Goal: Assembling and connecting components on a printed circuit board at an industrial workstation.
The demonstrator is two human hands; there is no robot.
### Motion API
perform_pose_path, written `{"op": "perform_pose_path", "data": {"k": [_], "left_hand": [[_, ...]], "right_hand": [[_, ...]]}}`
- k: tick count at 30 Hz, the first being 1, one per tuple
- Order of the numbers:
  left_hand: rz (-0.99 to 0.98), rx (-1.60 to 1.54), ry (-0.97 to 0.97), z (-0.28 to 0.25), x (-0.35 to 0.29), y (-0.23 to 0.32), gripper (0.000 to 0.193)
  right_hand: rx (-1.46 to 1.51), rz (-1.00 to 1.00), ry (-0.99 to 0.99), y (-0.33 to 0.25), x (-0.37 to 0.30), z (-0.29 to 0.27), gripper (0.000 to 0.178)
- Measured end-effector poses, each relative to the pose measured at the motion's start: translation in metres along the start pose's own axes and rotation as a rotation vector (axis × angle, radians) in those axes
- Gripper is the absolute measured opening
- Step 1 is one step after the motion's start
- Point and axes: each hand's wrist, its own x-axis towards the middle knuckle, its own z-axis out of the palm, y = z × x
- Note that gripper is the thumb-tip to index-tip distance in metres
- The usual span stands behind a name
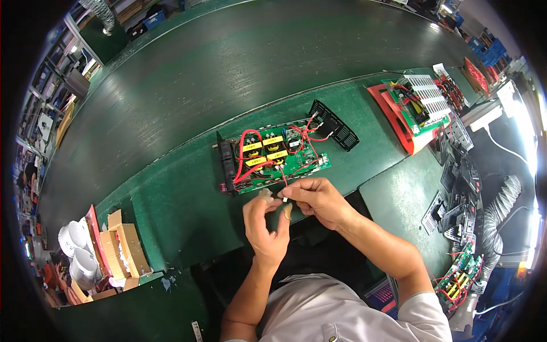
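A green circuit board assembly (296,162) lies on the green bench in front of me. It carries yellow-labelled transformers (252,149), thick red wires and a black end panel (227,162) on its left. My right hand (319,199) pinches a thin red wire lead with a small white plug (285,199) at its end, just off the board's near edge. My left hand (266,225) is close beside the plug, thumb and forefinger apart, with yellowish covers on the fingertips. A black vented panel (335,125), joined by red wires, leans out at the board's far right.
Beyond the bench edge runs a wide dark conveyor belt (239,74). More boards with a finned metal heat sink (430,94) sit on red sheets at the right. Black plastic parts (450,211) and a flexible duct (498,211) stand farther right. A cardboard box (134,251) is at left.
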Motion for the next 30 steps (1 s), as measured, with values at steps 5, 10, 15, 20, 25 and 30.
{"op": "perform_pose_path", "data": {"k": [5,10,15,20,25,30], "left_hand": [[0.232,0.146,-0.004,0.0,0.01,-0.002,0.038],[-0.15,-0.196,-0.002,-0.001,0.005,-0.002,0.04],[-0.781,-0.835,-0.075,-0.009,0.012,-0.009,0.045],[-0.899,-1.036,-0.077,-0.015,0.014,-0.012,0.042],[-0.899,-1.065,-0.081,-0.012,0.015,-0.012,0.038],[-0.892,-1.035,-0.074,-0.01,0.015,-0.014,0.038]], "right_hand": [[0.008,-0.024,0.072,0.004,-0.003,0.001,0.017],[-0.054,-0.03,0.036,-0.002,-0.006,0.0,0.016],[-0.16,-0.039,-0.019,-0.01,-0.003,-0.008,0.016],[-0.45,-0.113,-0.147,-0.025,-0.006,-0.008,0.013],[-0.433,-0.127,-0.131,-0.02,-0.005,-0.01,0.012],[-0.389,-0.106,-0.102,-0.014,-0.003,-0.01,0.012]]}}
